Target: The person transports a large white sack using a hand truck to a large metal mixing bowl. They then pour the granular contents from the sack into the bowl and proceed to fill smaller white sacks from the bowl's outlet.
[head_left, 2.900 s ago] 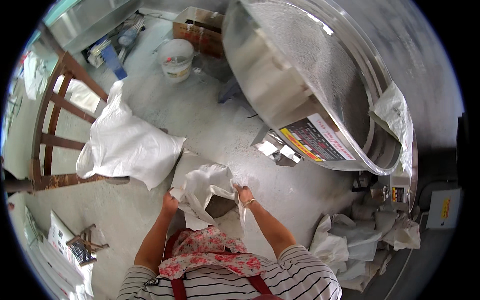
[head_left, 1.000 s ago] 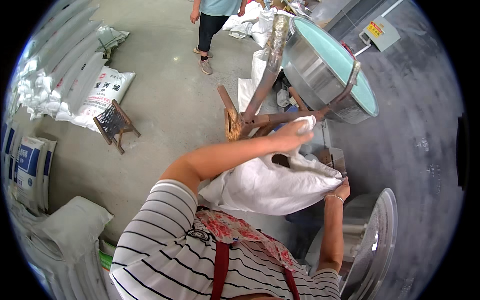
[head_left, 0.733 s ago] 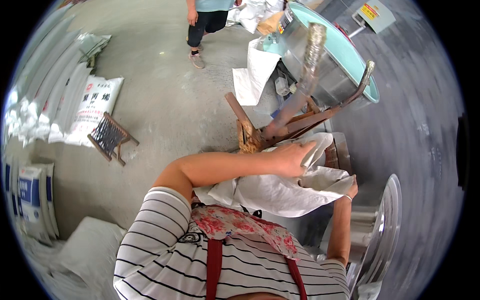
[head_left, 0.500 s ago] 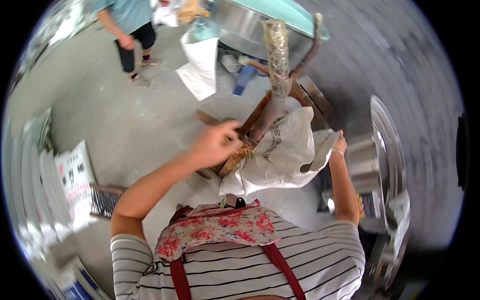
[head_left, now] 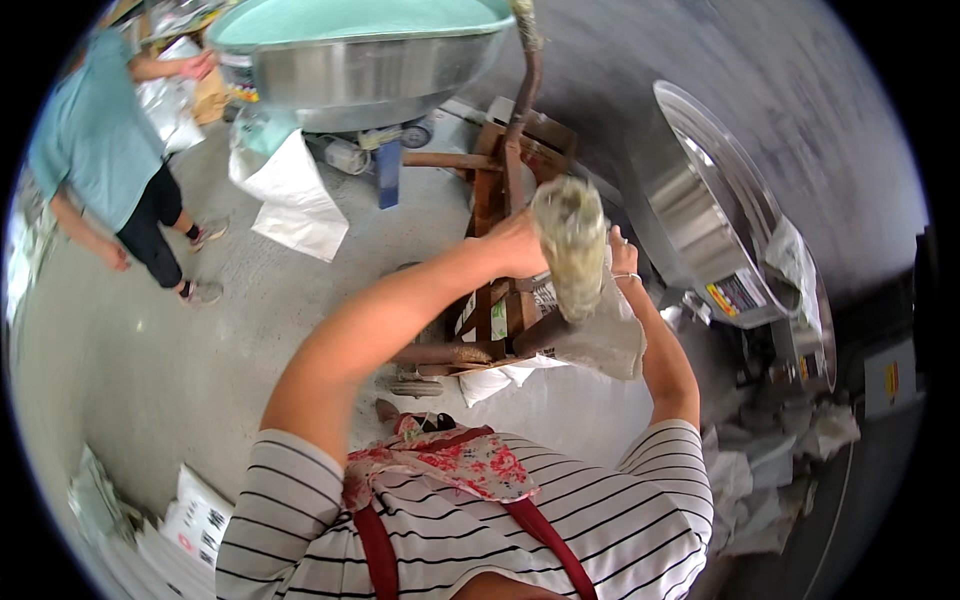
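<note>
A rusty metal hand cart (head_left: 514, 160) stands before me, its near post (head_left: 568, 240) wrapped in clear plastic film. My left hand (head_left: 515, 247) reaches across to this post, the fingers hidden behind it. My right hand (head_left: 622, 255) is closed on the edge of a white woven sack (head_left: 610, 345), just right of the post. The sack leans within the cart frame, its upper part bunched and partly covered by the post. Another printed surface, with green on it, shows through the frame under my left forearm.
A large steel machine with a teal basin (head_left: 340, 25) stands ahead, a white sack (head_left: 295, 195) hanging from it. To the right is another round steel machine (head_left: 690, 215). A person (head_left: 110, 150) stands at left. Packed sacks (head_left: 195, 520) lie lower left, crumpled ones (head_left: 760, 480) lower right.
My left hand has moved forward and right, from above the cart's base to behind the wrapped post. My right hand stays at the sack's edge. The view has swung right; the person appears nearer.
</note>
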Available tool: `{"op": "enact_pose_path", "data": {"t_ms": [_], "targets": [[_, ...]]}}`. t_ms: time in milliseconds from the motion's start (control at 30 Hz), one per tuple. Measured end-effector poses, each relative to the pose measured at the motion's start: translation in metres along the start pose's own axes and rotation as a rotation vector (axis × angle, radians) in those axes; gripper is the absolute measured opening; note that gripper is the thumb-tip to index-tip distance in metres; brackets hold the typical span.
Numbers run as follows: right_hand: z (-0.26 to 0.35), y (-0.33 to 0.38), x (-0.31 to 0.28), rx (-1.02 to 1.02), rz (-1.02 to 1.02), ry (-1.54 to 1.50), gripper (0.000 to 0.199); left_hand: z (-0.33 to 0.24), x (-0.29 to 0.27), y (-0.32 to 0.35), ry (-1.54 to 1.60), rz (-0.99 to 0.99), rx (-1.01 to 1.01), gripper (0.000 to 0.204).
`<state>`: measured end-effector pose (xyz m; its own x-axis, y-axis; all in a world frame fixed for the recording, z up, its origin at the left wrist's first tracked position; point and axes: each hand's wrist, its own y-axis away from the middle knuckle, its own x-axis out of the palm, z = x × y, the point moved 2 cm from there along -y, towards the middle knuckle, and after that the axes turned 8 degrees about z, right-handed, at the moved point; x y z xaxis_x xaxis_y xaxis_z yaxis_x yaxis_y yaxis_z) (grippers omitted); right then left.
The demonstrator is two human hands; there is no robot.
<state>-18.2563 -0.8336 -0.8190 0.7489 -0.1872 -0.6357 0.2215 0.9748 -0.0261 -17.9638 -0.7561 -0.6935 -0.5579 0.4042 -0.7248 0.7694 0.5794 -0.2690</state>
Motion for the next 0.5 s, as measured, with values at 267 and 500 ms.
{"op": "enact_pose_path", "data": {"t_ms": [267,500], "targets": [[-0.007,-0.005,-0.044,-0.561,-0.203,0.878,0.028,0.060,0.040,-0.091,-0.046,0.113,-0.026,0.028],[0.031,0.061,-0.078,0.204,-0.285,-0.187,0.049,0.163,0.000,-0.010,0.166,0.031,-0.212,0.035]]}}
